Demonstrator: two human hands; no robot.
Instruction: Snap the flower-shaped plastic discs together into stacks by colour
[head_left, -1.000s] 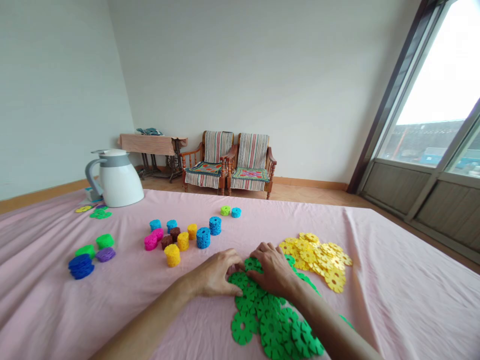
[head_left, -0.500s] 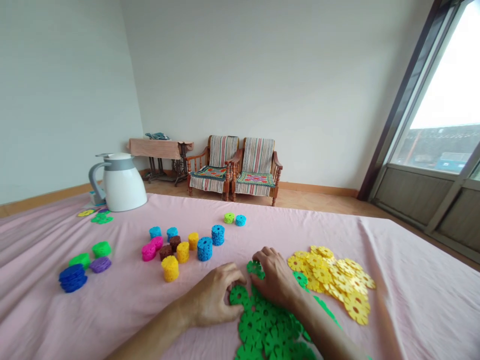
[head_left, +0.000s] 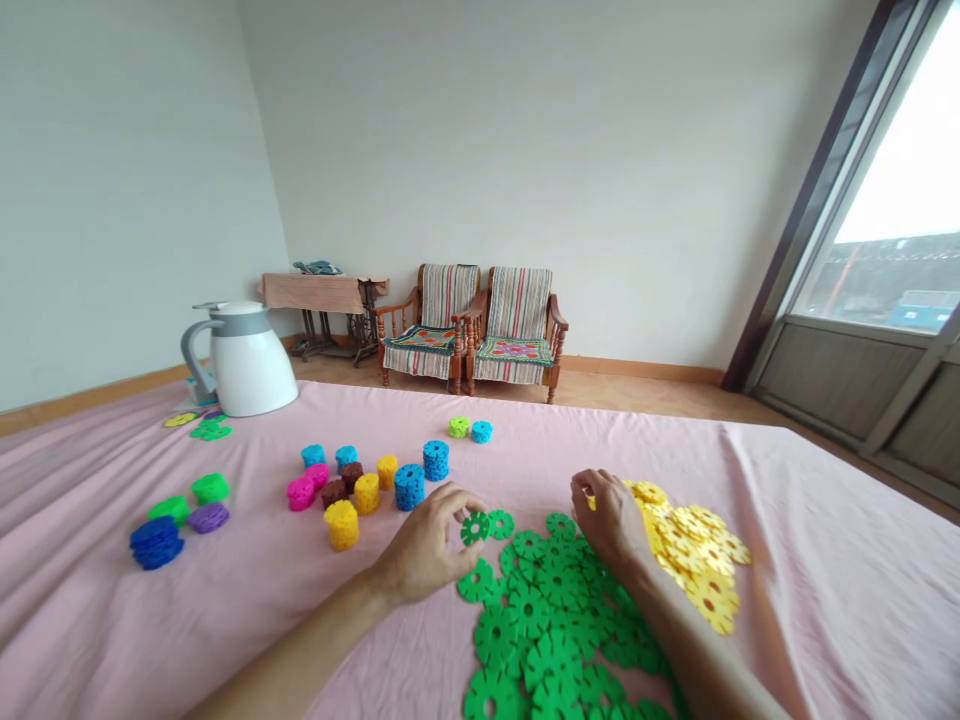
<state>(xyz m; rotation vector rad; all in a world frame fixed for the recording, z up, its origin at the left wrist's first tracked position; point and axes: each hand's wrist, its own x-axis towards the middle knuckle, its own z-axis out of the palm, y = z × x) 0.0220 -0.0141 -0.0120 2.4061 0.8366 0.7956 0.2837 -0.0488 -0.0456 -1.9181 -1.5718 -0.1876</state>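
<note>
My left hand (head_left: 429,548) is curled around a green snowflake disc (head_left: 475,528), which sits between thumb and fingertips. Right beside it lies another green disc (head_left: 501,524). Below and between my hands spreads a loose pile of flat, notched green discs (head_left: 555,655). My right hand (head_left: 611,520) hovers at the left edge of the yellow disc pile (head_left: 705,560), its fingers bent and a gap showing yellow between thumb and forefinger. Whatever lies beneath its palm is hidden, and my right forearm covers part of the green pile.
Short disc stacks stand left of centre: yellow (head_left: 342,525), blue (head_left: 409,487), brown (head_left: 334,493) and pink (head_left: 301,492). Dark blue discs (head_left: 156,543) are stacked farther left. A white jug (head_left: 253,365) stands at the back left of the pink cloth (head_left: 255,620). Two chairs (head_left: 517,325) are beyond.
My right hand has moved right and away from me, from the green discs to the yellow pile's edge. My left hand has shifted slightly forward and now has a green disc between its fingers.
</note>
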